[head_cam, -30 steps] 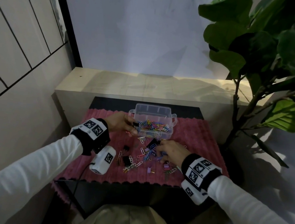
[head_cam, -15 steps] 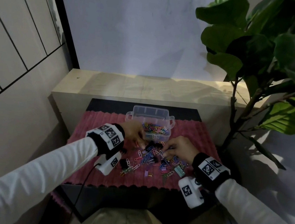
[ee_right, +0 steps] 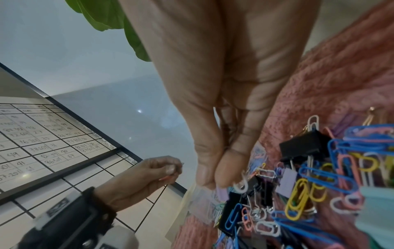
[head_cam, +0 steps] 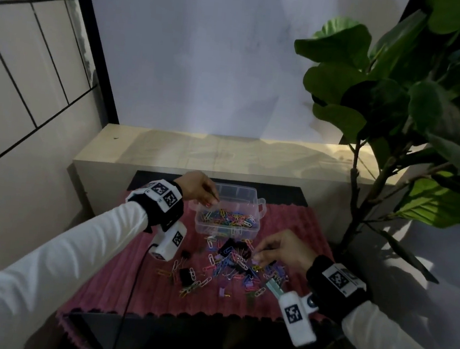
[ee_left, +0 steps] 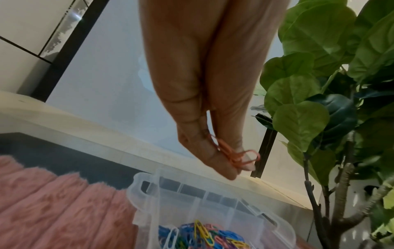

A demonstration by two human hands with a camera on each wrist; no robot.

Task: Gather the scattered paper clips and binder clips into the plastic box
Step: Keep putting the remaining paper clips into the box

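one white paper clip (ee_right: 241, 184) blurs, pinched under the right hand (ee_right: 217, 118).

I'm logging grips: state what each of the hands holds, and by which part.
Left hand: orange paper clip, one end pinched between thumb and fingertips, above the plastic box. Right hand: white paper clip at its fingertips; exact hold unclear.

White long sleeves (head_cam: 41, 262), black wristbands (head_cam: 333, 289) with square-patterned tags — white wrist cameras (head_cam: 168, 242), one cabled.
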